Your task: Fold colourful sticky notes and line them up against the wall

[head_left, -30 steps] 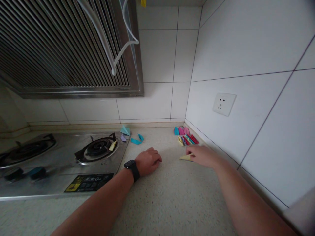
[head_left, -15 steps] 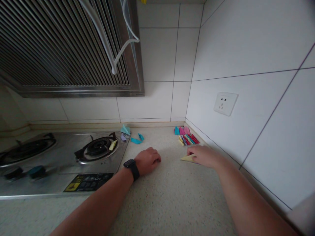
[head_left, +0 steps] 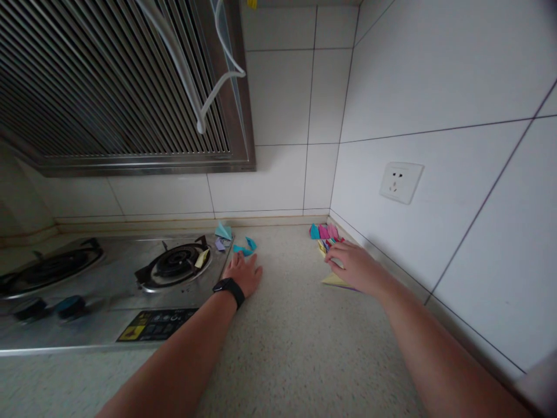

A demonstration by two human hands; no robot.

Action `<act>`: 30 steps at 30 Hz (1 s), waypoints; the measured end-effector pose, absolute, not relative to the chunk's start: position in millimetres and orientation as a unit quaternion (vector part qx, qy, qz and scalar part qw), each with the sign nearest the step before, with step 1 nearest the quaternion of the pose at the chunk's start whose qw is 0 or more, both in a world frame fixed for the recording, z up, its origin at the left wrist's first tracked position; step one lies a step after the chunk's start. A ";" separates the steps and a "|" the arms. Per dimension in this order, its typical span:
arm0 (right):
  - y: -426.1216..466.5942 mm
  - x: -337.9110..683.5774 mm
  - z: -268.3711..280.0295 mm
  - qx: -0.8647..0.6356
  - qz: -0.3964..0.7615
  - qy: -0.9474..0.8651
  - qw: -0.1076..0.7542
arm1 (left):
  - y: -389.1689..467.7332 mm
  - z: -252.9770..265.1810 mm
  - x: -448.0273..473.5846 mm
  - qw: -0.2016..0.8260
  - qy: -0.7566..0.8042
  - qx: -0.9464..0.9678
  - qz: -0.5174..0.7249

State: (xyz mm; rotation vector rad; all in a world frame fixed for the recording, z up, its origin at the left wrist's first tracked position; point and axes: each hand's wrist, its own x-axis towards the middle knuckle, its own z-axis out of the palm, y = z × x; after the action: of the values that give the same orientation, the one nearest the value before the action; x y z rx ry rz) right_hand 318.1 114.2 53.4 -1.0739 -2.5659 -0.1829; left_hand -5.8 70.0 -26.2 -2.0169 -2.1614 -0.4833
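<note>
My left hand [head_left: 242, 273], with a dark watch on the wrist, has its fingers spread just in front of a blue folded paper [head_left: 246, 248]; whether the fingertips touch it I cannot tell. Over on the right, my right hand [head_left: 351, 264] hovers with loosely bent fingers apart, above a pale yellow folded paper [head_left: 337, 281] lying on the counter. Part of that paper is hidden under the hand. Just beyond the right fingers lie small folded papers [head_left: 322, 247] in several colours, partly covered. Behind them is a row of blue and pink folded papers [head_left: 322, 231].
A gas stove [head_left: 108, 302] takes up the left side; a yellow folded paper [head_left: 202, 258] lies on its burner. At its right corner are a light teal folded paper [head_left: 223, 230] and a purple one [head_left: 220, 244]. A range hood [head_left: 130, 165] hangs above. Tiled walls close the corner.
My left hand has moved left and away from me to the blue paper, its fingers spreading. My right hand has let go of the pale yellow paper and shifted slightly up toward the coloured papers.
</note>
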 end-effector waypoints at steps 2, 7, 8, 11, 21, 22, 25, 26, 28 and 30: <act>113.1 316.3 51.0 -0.367 -0.057 -0.910 0.183 | 71.2 -28.6 -7.1 0.059 -0.725 -0.670 -0.147; 116.7 314.1 42.3 -0.336 -0.038 -0.919 0.204 | 73.7 -30.8 -6.0 0.072 -0.735 -0.658 -0.145; 117.5 313.4 40.9 -0.329 -0.031 -0.921 0.205 | 74.8 -31.5 -6.1 0.074 -0.740 -0.652 -0.144; 117.8 310.5 37.9 -0.316 -0.006 -0.924 0.214 | 78.7 -33.5 -7.3 0.058 -0.751 -0.644 -0.134; 111.1 303.4 34.5 -0.309 0.052 -0.922 0.227 | 73.4 -23.6 -0.9 0.064 -0.709 -0.682 -0.166; 110.5 302.7 34.3 -0.308 0.057 -0.922 0.227 | 72.8 -22.3 0.7 0.066 -0.706 -0.684 -0.168; 109.2 300.3 33.6 -0.300 0.075 -0.925 0.219 | 72.3 -19.4 5.8 0.068 -0.697 -0.692 -0.175; 108.8 299.6 33.3 -0.298 0.079 -0.926 0.216 | 72.2 -18.5 7.4 0.068 -0.692 -0.696 -0.178; 108.0 298.5 33.3 -0.298 0.084 -0.927 0.213 | 71.7 -16.2 10.1 0.062 -0.678 -0.709 -0.184; 107.2 298.0 33.7 -0.298 0.084 -0.927 0.213 | 70.2 -12.8 12.0 0.050 -0.657 -0.728 -0.189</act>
State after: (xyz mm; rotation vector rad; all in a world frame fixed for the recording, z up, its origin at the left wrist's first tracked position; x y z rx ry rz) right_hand 298.0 107.2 33.7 -0.8277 -2.5726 0.2337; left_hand 12.0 70.2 -12.8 -2.2184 -1.9997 -0.5752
